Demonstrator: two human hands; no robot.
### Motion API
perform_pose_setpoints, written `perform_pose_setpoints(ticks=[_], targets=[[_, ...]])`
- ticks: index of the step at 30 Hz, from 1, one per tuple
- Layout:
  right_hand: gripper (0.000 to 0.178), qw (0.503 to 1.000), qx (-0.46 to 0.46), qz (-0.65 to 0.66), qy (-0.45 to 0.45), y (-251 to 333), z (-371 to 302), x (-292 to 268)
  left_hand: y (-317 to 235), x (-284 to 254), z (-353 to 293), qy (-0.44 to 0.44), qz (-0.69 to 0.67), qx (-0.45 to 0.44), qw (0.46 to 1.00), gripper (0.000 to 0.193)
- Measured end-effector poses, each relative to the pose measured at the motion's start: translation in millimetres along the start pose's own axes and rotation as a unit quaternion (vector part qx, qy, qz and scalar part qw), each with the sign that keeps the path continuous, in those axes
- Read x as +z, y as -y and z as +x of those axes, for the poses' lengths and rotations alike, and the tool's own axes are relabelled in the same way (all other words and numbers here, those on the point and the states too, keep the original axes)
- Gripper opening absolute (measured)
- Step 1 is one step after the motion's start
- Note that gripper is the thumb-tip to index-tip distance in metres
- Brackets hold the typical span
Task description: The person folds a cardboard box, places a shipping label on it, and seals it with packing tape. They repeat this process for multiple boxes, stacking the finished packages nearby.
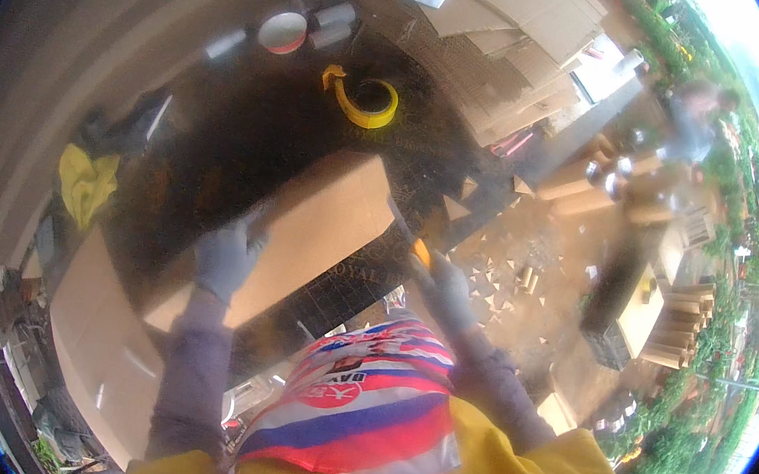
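Observation:
A long folded piece of brown cardboard (315, 220) lies slantwise on the dark table in front of me. At its left part my gloved left hand (227, 258) rests against the edge, the thumb and fingers apart as far as they show. My gloved right hand (446, 295) is closed round the yellow-orange handle of a knife (421, 253). The knife's blade reaches toward the cardboard's right end; I cannot tell whether it is cutting in. Beyond the cardboard lies a roll of yellow tape (375, 115) with a loose end.
Stacked flat cardboard (514, 64) stands at the far right of the table. A white roll (282, 33) is at the far left, near a yellow crumpled piece (86, 185). Cardboard triangles (455, 208) litter the right edge and ground. A blurred person (692, 119) is farther off.

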State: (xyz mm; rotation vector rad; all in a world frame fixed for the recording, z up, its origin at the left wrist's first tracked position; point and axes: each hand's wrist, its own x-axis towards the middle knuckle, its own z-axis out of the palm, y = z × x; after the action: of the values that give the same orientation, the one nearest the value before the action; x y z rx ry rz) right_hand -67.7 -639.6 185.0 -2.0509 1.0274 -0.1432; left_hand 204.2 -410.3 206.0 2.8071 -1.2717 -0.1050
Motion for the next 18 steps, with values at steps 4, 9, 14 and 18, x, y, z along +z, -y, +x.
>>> perform_pose_setpoints(ticks=[4, 9, 14, 18], targets=[[0.043, 0.996, -0.080, -0.025, -0.009, 24, 38, 19, 3, 3, 0, 0.006, 0.008, -0.020, 1.000, 0.056], [0.049, 0.994, -0.103, -0.040, -0.018, 38, 75, 45, -17, -18, -8, 0.038, -0.038, -0.020, 0.998, 0.057], [0.048, 0.993, -0.102, -0.060, 0.014, 15, 107, 59, -19, -20, -3, 0.059, -0.026, -0.042, 0.997, 0.061], [0.051, 0.985, -0.119, -0.125, 0.016, -51, 107, 36, -8, -8, -8, 0.100, -0.034, -0.049, 0.993, 0.064]])
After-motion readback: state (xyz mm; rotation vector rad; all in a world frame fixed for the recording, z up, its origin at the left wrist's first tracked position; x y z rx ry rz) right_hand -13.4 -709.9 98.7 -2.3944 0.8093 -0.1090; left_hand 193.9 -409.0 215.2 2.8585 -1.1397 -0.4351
